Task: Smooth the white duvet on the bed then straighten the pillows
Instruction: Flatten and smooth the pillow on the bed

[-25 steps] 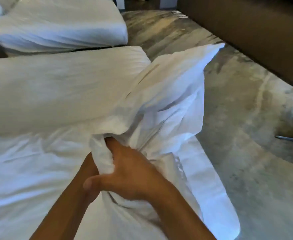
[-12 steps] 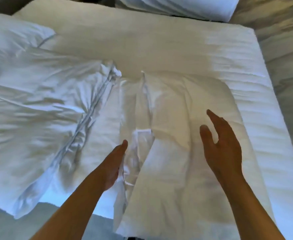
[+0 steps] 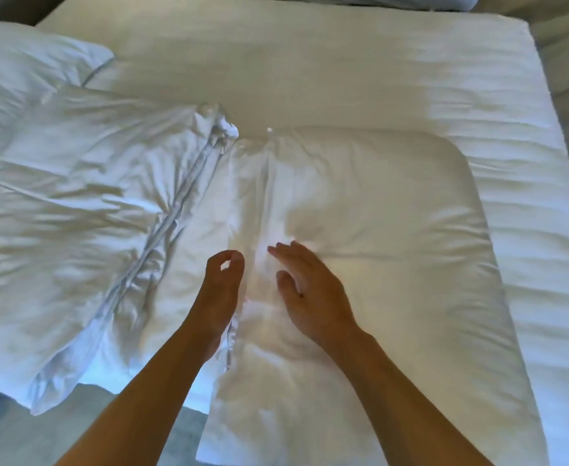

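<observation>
Two pillows lay side by side on the bed (image 3: 310,62), at its near end. The right pillow (image 3: 394,230) sat flat, its near edge overhanging the bed's edge. The left pillow (image 3: 74,213) lay at an angle, touching the right pillow along their inner edges, its near corner hanging off the bed. The duvet (image 3: 528,230) extended beyond and to the right of both. The left hand (image 3: 220,290) was positioned over the seam between the pillows; the right hand (image 3: 313,294) was on the right pillow, just beside it.
</observation>
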